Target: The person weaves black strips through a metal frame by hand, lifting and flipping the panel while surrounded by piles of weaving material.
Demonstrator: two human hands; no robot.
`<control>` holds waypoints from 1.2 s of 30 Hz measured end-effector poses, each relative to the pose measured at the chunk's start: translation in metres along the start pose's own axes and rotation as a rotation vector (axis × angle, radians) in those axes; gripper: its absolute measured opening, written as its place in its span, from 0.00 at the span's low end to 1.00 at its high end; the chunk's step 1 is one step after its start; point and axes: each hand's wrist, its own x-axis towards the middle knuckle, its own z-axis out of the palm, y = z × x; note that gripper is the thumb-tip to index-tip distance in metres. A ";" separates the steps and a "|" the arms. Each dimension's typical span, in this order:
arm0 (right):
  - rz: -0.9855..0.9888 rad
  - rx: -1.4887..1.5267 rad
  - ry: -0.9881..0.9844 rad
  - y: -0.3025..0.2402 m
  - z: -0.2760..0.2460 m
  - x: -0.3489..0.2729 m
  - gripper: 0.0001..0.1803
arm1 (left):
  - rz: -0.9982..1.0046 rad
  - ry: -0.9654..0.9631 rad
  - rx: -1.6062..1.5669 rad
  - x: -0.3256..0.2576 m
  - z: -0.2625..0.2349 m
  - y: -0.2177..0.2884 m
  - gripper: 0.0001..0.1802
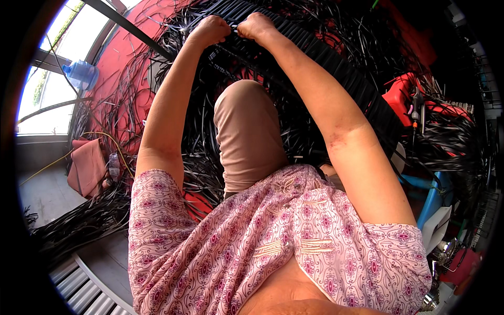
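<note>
Nearest, the patterned shirt [236, 252] is covering the body, and the brown-trousered knee [244, 121] is rising before it. Around the knee, loose black strips [194, 152] are lying in heaps. Beyond, the black slatted panel [336, 65] is stretching from the top down to the right. Near its upper end, the left hand [211, 30] and right hand [256, 26] are working close together. Both grips are looking closed, fingers curled; what they are pinching, I cannot tell. Probably a strip is being fastened there, and the next move is calling for a steady pull.
</note>
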 end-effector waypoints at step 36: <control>-0.543 0.249 0.387 -0.002 0.005 -0.059 0.18 | -0.068 0.319 -0.467 0.012 -0.038 -0.032 0.12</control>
